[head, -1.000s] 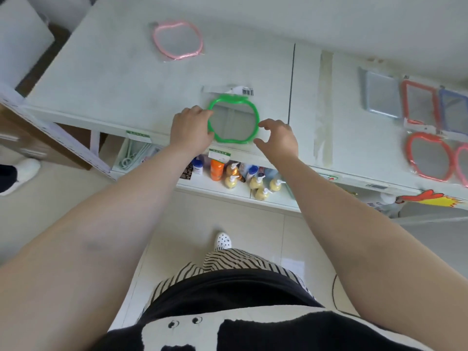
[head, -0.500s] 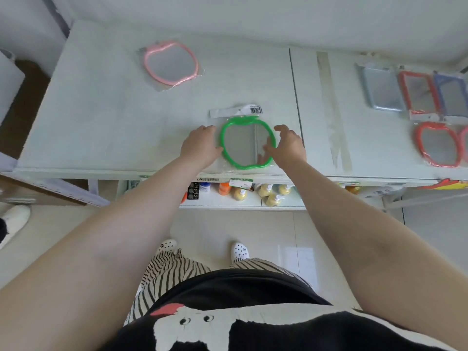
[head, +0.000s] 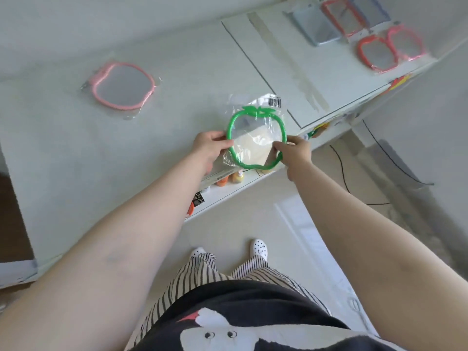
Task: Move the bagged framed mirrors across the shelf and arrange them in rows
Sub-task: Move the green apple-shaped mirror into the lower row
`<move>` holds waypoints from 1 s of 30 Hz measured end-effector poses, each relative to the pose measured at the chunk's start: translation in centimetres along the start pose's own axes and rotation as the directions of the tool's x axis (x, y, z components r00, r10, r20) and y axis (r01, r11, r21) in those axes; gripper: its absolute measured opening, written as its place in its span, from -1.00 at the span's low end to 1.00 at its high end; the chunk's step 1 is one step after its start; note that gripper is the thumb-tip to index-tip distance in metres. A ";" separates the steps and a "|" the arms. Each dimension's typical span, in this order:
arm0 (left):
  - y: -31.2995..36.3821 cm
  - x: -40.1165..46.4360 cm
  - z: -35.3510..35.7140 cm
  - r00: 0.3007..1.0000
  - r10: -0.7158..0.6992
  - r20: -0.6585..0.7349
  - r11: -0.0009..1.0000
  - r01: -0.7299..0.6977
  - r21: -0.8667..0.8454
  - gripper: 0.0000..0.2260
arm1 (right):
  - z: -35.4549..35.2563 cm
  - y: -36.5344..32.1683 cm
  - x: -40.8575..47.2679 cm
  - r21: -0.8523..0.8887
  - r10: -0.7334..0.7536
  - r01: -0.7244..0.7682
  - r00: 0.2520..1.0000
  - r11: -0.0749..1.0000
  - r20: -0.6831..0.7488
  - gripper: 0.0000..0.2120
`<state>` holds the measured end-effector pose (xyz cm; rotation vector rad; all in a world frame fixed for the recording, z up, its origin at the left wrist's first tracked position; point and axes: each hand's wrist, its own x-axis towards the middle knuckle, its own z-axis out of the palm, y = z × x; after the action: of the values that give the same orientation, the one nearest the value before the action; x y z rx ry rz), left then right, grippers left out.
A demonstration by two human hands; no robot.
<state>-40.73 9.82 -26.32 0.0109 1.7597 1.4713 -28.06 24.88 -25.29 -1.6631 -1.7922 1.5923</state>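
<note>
A green apple-shaped mirror [head: 255,138] in a clear bag is lifted off the white shelf top [head: 76,153], tilted toward me. My left hand [head: 210,145] grips its left rim and my right hand [head: 295,149] grips its right rim. A pink apple-shaped bagged mirror [head: 122,85] lies flat on the shelf's left part. At the far right lie a grey-blue rectangular mirror [head: 315,26], a red rectangular mirror [head: 340,16], a blue rectangular mirror [head: 371,7], a red apple mirror [head: 377,53] and a pink apple mirror [head: 405,43].
A seam [head: 258,69] and a strip of tape [head: 286,62] cross the shelf top between the left and right parts. Bottles [head: 236,177] stand on the lower shelf under the front edge. A black cable [head: 342,168] lies on the floor at right.
Both hands have closed on the green mirror and raised it off the shelf top, tilting it up. The camera has swung left, so the shelf appears slanted.
</note>
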 end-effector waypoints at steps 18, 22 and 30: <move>-2.5 -3.2 24.1 0.977 0.131 0.166 0.967 -0.163 0.195 -0.72 | -23.1 9.2 4.1 0.240 0.070 -0.023 0.979 0.970 -0.189 -0.79; -4.2 -3.7 30.3 0.979 0.115 0.169 0.967 -0.149 0.208 -0.71 | -29.0 11.4 6.3 0.217 0.072 -0.033 0.982 0.976 -0.175 -0.74; -3.4 -2.4 37.1 0.983 0.112 0.145 0.961 -0.145 0.237 -0.67 | -34.7 12.2 10.5 0.232 0.102 -0.055 0.975 0.971 -0.195 -0.74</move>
<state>-16.02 37.76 -26.88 0.3491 1.8511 1.3007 1.37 49.20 -26.50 -1.7373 -1.4058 1.5255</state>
